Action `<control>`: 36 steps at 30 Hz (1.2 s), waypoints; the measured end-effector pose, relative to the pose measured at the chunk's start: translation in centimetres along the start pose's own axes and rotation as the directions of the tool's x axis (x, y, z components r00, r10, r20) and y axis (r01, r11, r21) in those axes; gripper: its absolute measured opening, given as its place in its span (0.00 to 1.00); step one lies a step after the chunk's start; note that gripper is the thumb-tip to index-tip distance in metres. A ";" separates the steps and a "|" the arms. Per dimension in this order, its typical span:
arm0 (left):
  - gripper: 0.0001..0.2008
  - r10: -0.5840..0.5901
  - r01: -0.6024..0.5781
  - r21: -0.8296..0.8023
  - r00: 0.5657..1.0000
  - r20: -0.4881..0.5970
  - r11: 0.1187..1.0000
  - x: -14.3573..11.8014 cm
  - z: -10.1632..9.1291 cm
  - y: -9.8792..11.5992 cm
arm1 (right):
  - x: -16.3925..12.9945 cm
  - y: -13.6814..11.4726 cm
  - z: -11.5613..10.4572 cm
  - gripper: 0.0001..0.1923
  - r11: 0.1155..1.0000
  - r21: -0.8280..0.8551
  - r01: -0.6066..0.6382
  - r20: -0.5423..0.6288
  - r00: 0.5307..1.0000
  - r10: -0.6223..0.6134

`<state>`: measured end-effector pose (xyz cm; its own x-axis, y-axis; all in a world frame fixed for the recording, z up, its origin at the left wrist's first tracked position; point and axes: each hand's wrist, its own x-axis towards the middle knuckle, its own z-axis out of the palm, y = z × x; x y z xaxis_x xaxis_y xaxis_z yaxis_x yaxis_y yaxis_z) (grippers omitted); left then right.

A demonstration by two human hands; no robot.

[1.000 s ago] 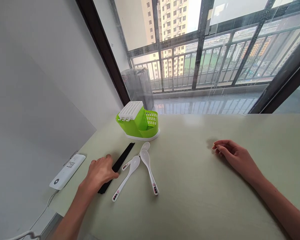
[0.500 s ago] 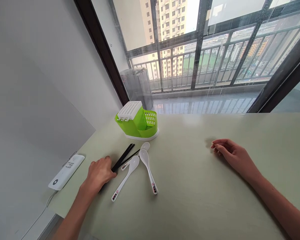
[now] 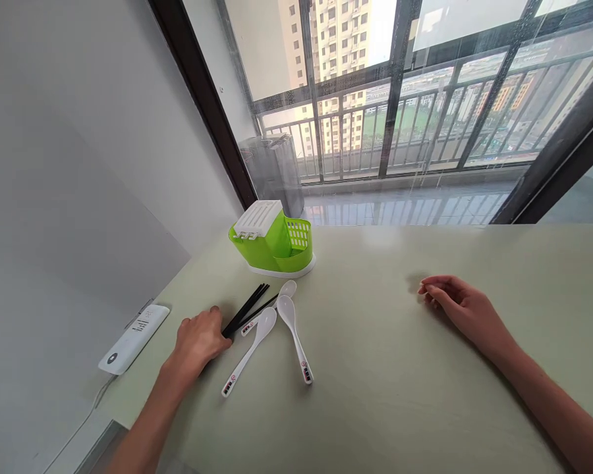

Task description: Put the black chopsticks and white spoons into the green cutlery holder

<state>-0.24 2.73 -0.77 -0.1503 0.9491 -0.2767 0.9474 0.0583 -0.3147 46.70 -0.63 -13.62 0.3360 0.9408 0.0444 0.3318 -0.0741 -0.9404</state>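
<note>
Black chopsticks (image 3: 247, 309) lie in a bundle on the table, and my left hand (image 3: 201, 337) is closed around their near ends, which its palm hides. One chopstick slants apart from the others, towards the spoons. Just right of this hand are three white spoons: a near spoon (image 3: 250, 353), a right spoon (image 3: 297, 342) and a far spoon (image 3: 288, 288) partly covered by the others. My right hand (image 3: 457, 304) rests at the right side of the table, thumb and fingers curled together, with nothing visible in them.
Behind the spoons stands a green cutlery holder (image 3: 296, 263) with a white slotted top (image 3: 259, 217) and an open basket side. A white power strip (image 3: 134, 339) with a cord lies along the left edge by the wall. A window (image 3: 395, 118) rises beyond the table (image 3: 375, 395).
Everything appears shifted very slightly to the right in the view. Neither hand has visibly moved over the table, and the chopsticks and spoons lie as before.
</note>
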 end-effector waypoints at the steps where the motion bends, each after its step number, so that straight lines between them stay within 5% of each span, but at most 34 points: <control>1: 0.09 0.000 0.000 0.001 1.000 0.005 1.000 0.0 0.1 -0.1 | 0.0 0.0 0.0 0.20 1.000 -0.005 0.001 -0.002 1.000 -0.001; 9: 0.18 -0.013 0.012 -0.045 1.000 -0.012 0.999 -0.3 0.6 -0.7 | 0.1 0.2 0.2 0.20 1.000 0.003 0.013 -0.002 1.000 -0.013; 36: 0.19 0.044 -0.044 -0.006 0.998 0.033 0.999 -0.7 3.2 -2.0 | 0.6 1.1 0.3 0.19 1.000 -0.001 0.019 -0.004 1.000 -0.019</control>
<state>-2.96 0.96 -2.83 -0.1179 0.9400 -0.3202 0.9548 0.0187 -0.2966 47.03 -0.07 -14.68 0.3334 0.9407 0.0635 0.3386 -0.0566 -0.9392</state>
